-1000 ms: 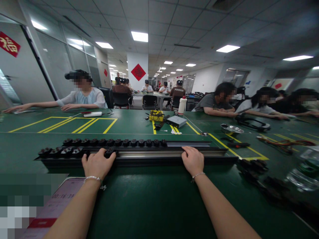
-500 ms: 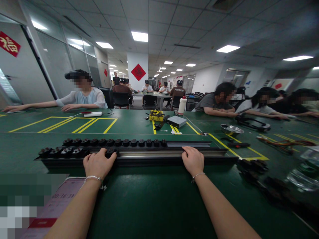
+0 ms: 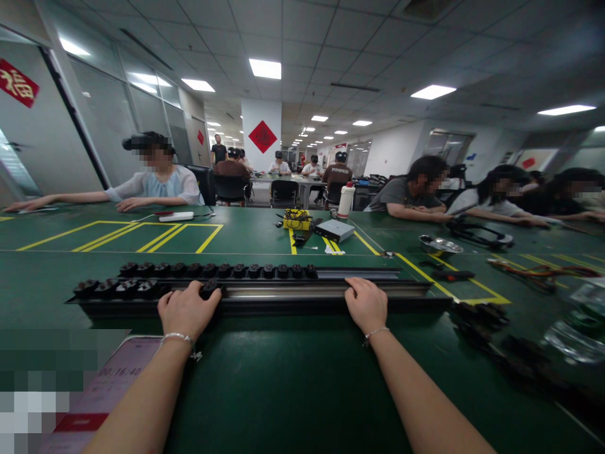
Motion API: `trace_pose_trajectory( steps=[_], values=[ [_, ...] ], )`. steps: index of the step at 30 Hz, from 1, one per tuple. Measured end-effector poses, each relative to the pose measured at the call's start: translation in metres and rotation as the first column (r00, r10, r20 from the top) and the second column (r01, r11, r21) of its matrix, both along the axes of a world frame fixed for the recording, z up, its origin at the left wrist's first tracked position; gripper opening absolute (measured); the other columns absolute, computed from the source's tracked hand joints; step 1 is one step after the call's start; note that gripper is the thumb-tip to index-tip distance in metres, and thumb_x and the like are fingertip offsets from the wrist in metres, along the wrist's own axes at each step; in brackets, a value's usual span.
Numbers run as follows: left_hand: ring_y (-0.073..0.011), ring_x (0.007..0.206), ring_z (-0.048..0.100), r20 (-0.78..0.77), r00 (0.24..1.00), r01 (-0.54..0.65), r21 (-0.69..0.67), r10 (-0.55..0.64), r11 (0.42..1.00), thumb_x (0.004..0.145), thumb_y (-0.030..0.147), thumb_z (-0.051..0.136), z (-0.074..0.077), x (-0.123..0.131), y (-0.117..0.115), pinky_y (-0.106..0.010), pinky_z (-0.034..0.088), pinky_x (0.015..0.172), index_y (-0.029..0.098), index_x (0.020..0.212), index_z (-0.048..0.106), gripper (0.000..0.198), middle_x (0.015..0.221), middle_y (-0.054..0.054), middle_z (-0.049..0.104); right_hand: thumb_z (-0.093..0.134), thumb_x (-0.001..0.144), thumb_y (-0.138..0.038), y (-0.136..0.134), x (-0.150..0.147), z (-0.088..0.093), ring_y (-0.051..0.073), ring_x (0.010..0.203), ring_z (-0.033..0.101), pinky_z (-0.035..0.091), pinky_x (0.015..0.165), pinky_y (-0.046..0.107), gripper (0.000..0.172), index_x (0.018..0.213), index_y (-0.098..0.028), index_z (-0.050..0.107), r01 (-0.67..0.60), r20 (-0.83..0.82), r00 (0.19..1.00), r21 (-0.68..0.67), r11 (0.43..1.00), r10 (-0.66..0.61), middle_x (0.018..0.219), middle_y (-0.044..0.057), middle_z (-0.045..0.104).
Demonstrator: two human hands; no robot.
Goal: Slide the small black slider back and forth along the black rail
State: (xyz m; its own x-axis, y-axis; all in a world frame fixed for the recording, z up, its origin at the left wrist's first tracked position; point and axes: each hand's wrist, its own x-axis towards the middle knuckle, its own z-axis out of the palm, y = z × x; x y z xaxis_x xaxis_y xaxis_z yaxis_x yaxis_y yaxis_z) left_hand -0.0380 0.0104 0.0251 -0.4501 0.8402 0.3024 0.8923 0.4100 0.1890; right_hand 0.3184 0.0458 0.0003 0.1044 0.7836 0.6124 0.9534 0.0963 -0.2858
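Note:
A long black metal rail [image 3: 283, 306] with an open channel lies across the green table in front of me. At its left part sits a row of black socket modules [image 3: 126, 288]. My left hand [image 3: 189, 309] is closed over the channel, thumb and fingers around a black socket module [image 3: 210, 289]; its fingertips are partly hidden. Farther right, my right hand [image 3: 367, 306] grips the same rail, fingers over the top and thumb at the near side. Just behind runs a second black rail [image 3: 357, 275], filled with similar modules except at its right end.
More black modules [image 3: 482, 315] lie in a chain at the right, by a clear plastic container [image 3: 576, 321]. A phone [image 3: 118, 384] showing a timer lies under my left forearm. A metal bowl [image 3: 440, 244], grey box [image 3: 334, 231] and white bottle [image 3: 346, 200] stand beyond; people sit around.
Both hands and the rails stay in place. The phone's timer has advanced by one second.

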Motion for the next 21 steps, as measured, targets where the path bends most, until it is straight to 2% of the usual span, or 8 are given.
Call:
trace_pose_trajectory(
  steps=[21],
  values=[
    [-0.0289, 0.095, 0.057, 0.011, 1.000, 0.003, 0.003, -0.003, 1.000, 0.073, 0.060, 0.034, -0.0037, -0.0031, 0.0016, -0.040, 0.029, 0.093, 0.018, 0.097, 0.063, 0.056, 0.087, -0.014, 0.067, 0.041, 0.077, -0.022, 0.0012, 0.0000, -0.0006, 0.019, 0.104, 0.053, 0.034, 0.089, 0.034, 0.034, 0.099, -0.022, 0.067, -0.005, -0.012, 1.000, -0.029, 1.000, 0.005, 0.107, 0.003, 0.065]
  ],
)
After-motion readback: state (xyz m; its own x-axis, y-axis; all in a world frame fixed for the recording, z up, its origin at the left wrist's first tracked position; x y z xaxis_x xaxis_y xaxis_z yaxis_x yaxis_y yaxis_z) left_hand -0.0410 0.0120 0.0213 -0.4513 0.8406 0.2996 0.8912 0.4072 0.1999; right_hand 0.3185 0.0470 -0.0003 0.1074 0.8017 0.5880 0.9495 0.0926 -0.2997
